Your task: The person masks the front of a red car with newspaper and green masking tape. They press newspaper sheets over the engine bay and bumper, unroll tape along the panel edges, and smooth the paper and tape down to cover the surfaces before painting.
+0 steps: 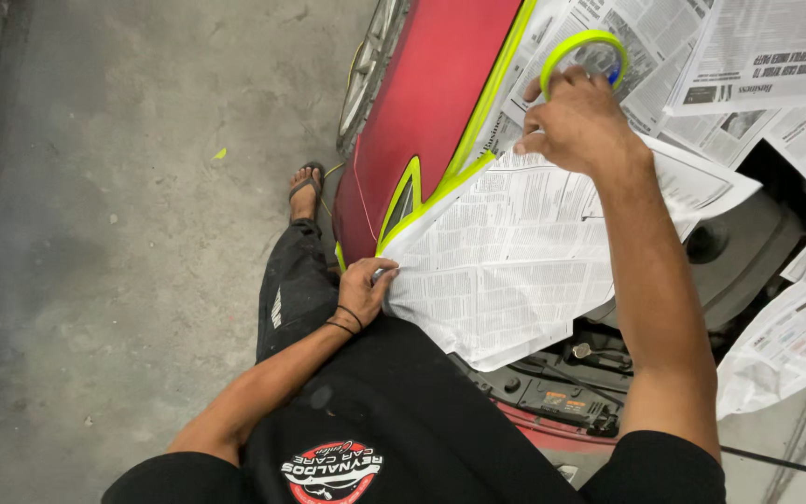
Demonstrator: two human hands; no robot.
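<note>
Right hand (576, 121) grips tape roll (582, 56); left hand (366, 289) presses newspaper (506, 261).

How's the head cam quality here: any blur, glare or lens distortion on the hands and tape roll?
Head view: light is even and soft, with no hard glare on the red car panel. The right hand and the tape roll are slightly soft; the left hand on the newspaper sheet is sharp. Wide-angle stretch shows toward the edges, and the concrete floor darkens at far left.

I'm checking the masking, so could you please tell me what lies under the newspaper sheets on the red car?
Below the newspaper sheets the open engine bay shows dark parts. The red car panel stays bare beside yellow-green tape. Whatever lies directly beneath the paper is covered.
</note>
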